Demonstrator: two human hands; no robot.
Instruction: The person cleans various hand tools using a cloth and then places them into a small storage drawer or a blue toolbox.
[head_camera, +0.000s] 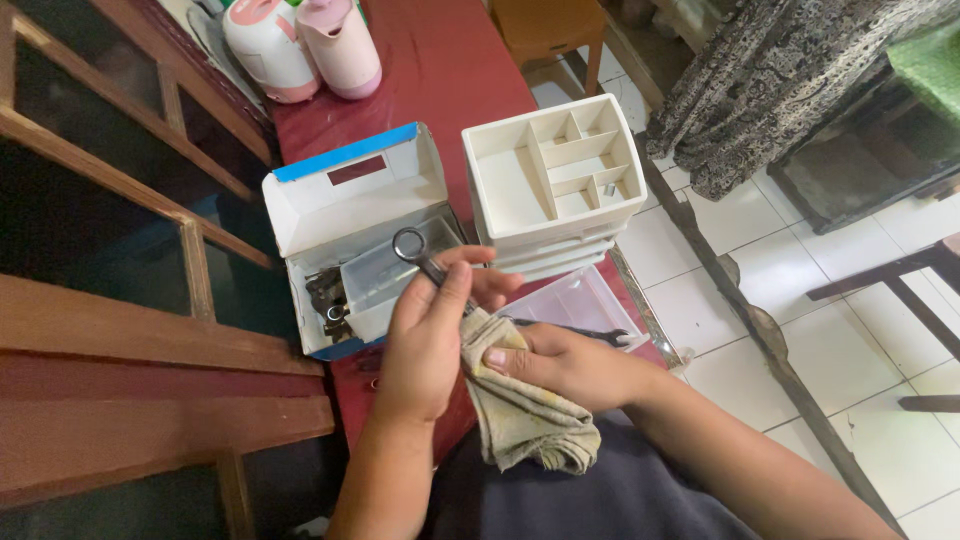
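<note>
While gripped, one wrench (418, 256), one rag (520, 415), two hands.

- Left hand (425, 340): bare, no glove, no ring or watch visible; the forearm is uncovered along its whole visible length.
- Right hand (560, 362): bare, no glove; the thumbnail is short and unpainted; no bracelet or watch shows at the wrist.
- Right forearm: uncovered to the lower frame edge; no sleeve visible.
- Garment (600, 495): dark navy-grey fabric, plain, without print or seams visible, covering the lap or torso at the bottom of the view.
</note>
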